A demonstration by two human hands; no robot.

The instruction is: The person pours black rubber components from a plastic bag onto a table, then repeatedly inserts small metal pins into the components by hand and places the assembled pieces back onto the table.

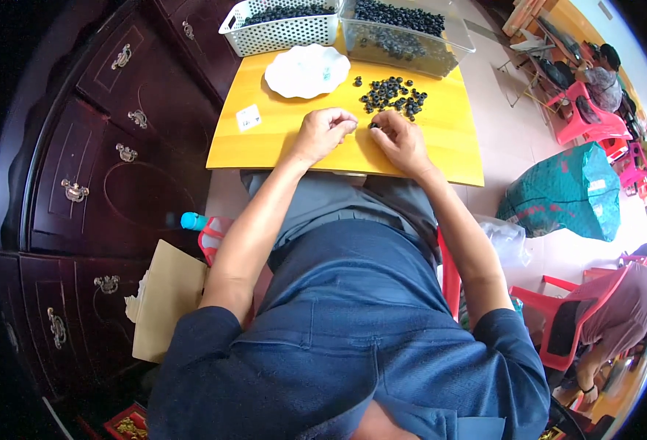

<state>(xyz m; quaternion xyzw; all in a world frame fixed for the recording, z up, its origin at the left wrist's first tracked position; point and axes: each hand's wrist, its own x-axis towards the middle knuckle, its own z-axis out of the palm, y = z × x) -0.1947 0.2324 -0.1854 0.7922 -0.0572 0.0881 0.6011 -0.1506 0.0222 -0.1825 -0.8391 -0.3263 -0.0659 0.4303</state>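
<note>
A loose pile of small black ring-like parts (393, 95) lies on the yellow tabletop (254, 152), just beyond my hands. My right hand (403, 143) pinches one small black round part (373, 125) between thumb and forefinger, at the near side of the pile. To its left, my left hand (323, 136) has its thumb and fingertips pressed together. What it holds, if anything, is too small to make out. The two hands are a short way apart. Beyond my left hand sits a white scalloped plate (294, 73) with a pale green mark.
A white perforated basket (283, 37) and a clear plastic bin (441, 67), both holding black parts, stand at the back. A small white card (249, 117) lies at the left. Dark drawers (96, 147) line the left; a green bag (562, 191) and seated people are at right.
</note>
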